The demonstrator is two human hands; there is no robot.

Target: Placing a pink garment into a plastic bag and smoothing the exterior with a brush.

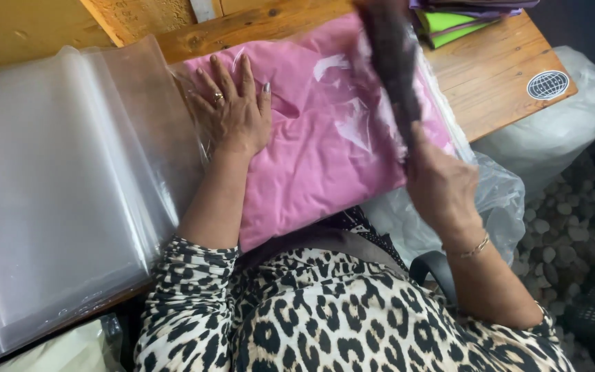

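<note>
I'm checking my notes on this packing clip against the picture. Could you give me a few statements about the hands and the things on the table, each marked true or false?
1. The left hand lies flat, palm down, on the pink garment. True.
2. The right hand is empty. False: it holds a dark, blurred object raised over the garment; what it is cannot be told.
3. A stack of clear plastic bags lies left of the garment. True.
4. The garment is bright green. False: it is pink, with clear plastic film over part of it.
5. The table is bare metal. False: it is wood, with a round sticker near its right corner.
</note>
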